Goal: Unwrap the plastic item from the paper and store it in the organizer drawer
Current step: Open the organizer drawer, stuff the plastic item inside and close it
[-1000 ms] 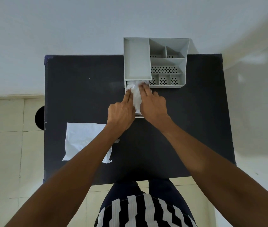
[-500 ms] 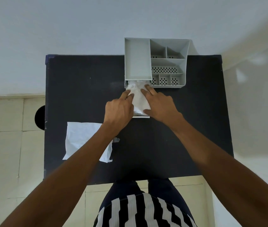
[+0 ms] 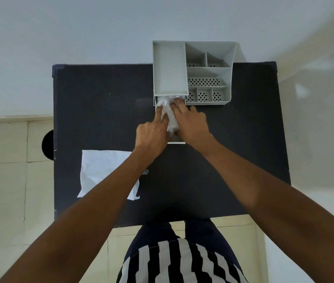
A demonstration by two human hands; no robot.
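A grey organizer stands at the far edge of the black table. Its drawer is pulled out toward me. A crumpled clear plastic item lies in the drawer. My left hand presses on the plastic's left side with its fingertips. My right hand presses on its right side, fingers reaching to the drawer's back under the organizer. The white paper lies flat on the table to the left, partly under my left forearm.
The table's near edge is just in front of my body. A round dark object shows beside the table's left edge. Tiled floor lies to the left, a pale wall behind the organizer.
Both hands have closed in again over the plastic and pushed it deeper into the drawer; the right fingers now reach further under the organizer.
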